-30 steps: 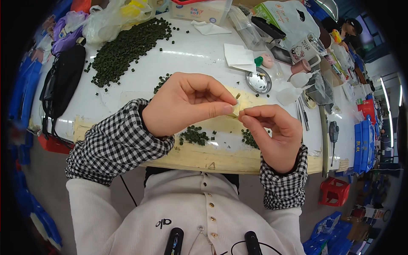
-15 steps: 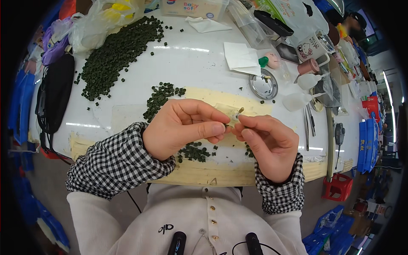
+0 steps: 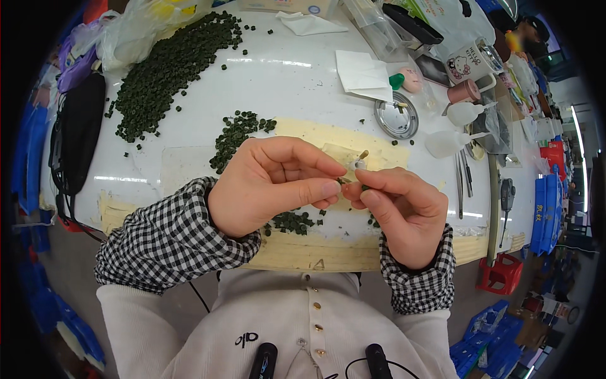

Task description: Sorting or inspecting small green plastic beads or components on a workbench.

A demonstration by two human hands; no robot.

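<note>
Both hands [image 3: 271,186] [image 3: 401,211] pinch what seems a small green bead [image 3: 365,187] above the worktop [image 3: 303,82]; loosened fingers would likely drop it among loose beads [image 3: 291,222].

A white round-edged worktable [image 3: 189,126] is filling most of the view, with a yellowish mat [image 3: 328,136] lying across its near part and glare streaks showing on the glossy top. Grey floor [image 3: 69,265] is showing below the table edge, with blue crates [image 3: 543,215] stacking along the right side, a red stool [image 3: 502,275] sitting by the table's right corner, and more blue bins [image 3: 486,341] lying lower right. Bright light is coming in at the far right rim [image 3: 577,126].
</note>
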